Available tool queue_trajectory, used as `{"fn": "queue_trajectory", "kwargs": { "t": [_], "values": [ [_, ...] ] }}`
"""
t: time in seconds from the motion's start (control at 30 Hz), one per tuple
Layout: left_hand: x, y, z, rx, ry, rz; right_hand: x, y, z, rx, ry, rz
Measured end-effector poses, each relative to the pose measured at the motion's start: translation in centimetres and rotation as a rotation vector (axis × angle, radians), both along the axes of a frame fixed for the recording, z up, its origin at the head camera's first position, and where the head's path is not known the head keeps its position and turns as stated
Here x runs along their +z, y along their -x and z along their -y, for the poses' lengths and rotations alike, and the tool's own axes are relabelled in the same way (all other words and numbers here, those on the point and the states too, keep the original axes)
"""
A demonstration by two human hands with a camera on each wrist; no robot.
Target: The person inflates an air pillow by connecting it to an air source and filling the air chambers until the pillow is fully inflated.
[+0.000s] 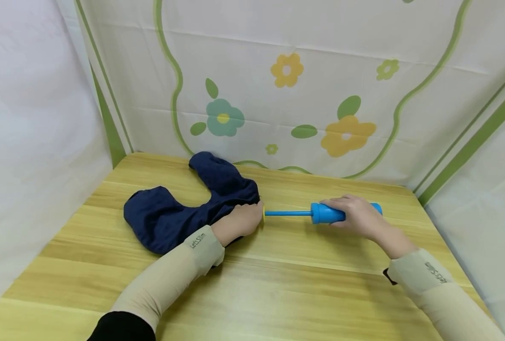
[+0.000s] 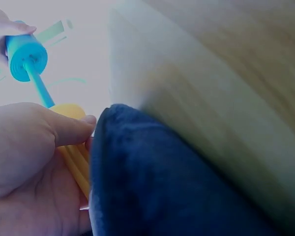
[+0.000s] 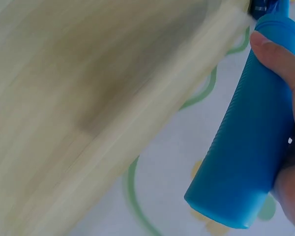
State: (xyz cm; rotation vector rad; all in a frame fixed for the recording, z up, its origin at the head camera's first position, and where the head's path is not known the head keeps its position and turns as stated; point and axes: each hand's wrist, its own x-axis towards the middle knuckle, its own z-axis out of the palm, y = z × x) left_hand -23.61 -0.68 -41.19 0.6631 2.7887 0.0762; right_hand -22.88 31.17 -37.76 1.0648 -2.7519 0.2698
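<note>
A navy U-shaped neck pillow [image 1: 163,227] lies on the table, its surface wrinkled. At its right edge my left hand [image 1: 245,219] grips the yellow end [image 2: 76,162] of a hand pump, thumb laid across it against the navy cloth. Whether the yellow end joins the pillow is hidden by the hand. A thin blue rod [image 1: 288,213] runs from there to the pump's blue barrel [image 1: 326,213]. My right hand [image 1: 356,215] holds that barrel, fingers wrapped round it. In the right wrist view the barrel [image 3: 250,132] slants, with my thumb along its side.
The wood-grain table [image 1: 278,293] spreads beneath both hands. Behind it hangs a white cloth [image 1: 252,71] with printed flowers and green lines, and white cloth also closes in the left and right sides.
</note>
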Motion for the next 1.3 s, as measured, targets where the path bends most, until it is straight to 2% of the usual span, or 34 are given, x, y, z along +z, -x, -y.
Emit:
{"fn": "queue_trajectory", "kwargs": {
  "t": [0.2,0.4,0.5,0.7,0.97,1.2,1.3],
  "values": [
    [-0.5,0.1,0.0,0.002,-0.007,0.005,-0.2,-0.5,-1.7,0.001,0.022,0.010],
    [-0.7,0.2,-0.2,-0.018,0.022,-0.029,-0.2,-0.4,-1.2,0.006,0.017,-0.012],
    [-0.5,0.2,-0.2,-0.021,0.019,-0.035,0.1,-0.1,-0.3,0.013,-0.002,-0.046],
    [0.0,0.1,-0.4,-0.019,-0.003,-0.029,0.1,0.3,2.1,0.093,-0.043,-0.161],
    [0.4,0.1,-0.7,-0.002,0.013,-0.038,-0.6,0.6,5.8,0.109,-0.079,-0.164],
    [0.4,0.1,-1.0,0.025,0.009,-0.027,-1.3,0.9,8.8,0.184,-0.087,-0.242],
    [0.3,0.0,-1.1,0.037,-0.013,-0.005,-1.8,0.8,9.5,0.206,-0.087,-0.240]
  ]
}}
